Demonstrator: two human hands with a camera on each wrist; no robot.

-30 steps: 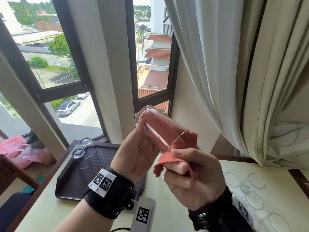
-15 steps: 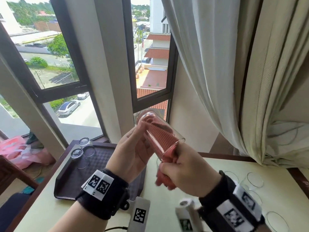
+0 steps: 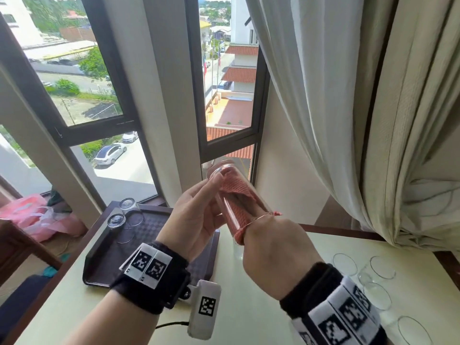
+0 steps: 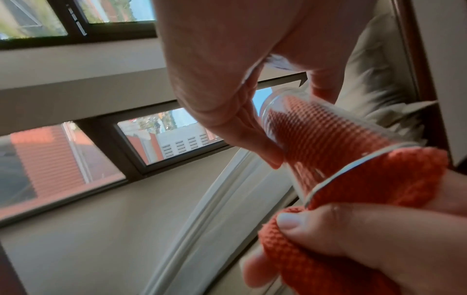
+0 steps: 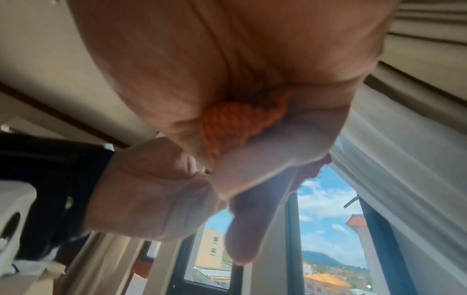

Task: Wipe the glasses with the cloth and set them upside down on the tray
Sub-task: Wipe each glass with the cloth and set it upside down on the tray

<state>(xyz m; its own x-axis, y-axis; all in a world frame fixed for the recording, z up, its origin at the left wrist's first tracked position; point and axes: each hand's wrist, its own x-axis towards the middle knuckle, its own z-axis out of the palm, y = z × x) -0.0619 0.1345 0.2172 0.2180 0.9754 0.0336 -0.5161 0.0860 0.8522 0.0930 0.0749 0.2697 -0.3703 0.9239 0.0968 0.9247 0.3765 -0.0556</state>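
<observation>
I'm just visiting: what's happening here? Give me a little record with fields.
activity: wiping the inside of a glass
left hand: grips the glass, held tilted in the air
right hand: fingers push the orange cloth into the glass
tray: dark, holds two glasses upside down
waiting: several upright glasses on the table, to the right

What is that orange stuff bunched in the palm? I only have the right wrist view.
Observer: A cloth, pushed into a glass that the left hand holds tilted.
Reviewer: Any glasses finished?
Observer: Two upside-down glasses stand on the tray.
Reviewer: Any left to wipe?
Observer: Several upright glasses wait on the table, beside the right hand.
</observation>
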